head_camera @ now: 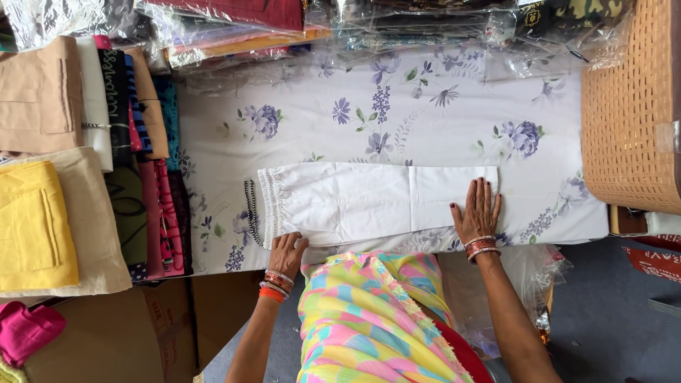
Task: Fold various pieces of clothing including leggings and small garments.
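Observation:
A white folded garment [369, 202] with a gathered elastic waistband at its left end lies flat on a floral white sheet [319, 120]. My left hand [287, 252] rests on the garment's near left corner by the waistband, fingers curled on the cloth. My right hand [477, 211] lies flat, fingers spread, pressing the garment's right end. Both wrists wear bangles. A black beaded string [250, 202] lies just left of the waistband.
Stacks of folded coloured fabrics [135, 142] and a yellow folded cloth [32, 223] sit at the left. Plastic-wrapped garments [284, 28] line the far edge. A woven tan basket [628, 106] stands at the right. Cardboard boxes [106, 333] lie below left.

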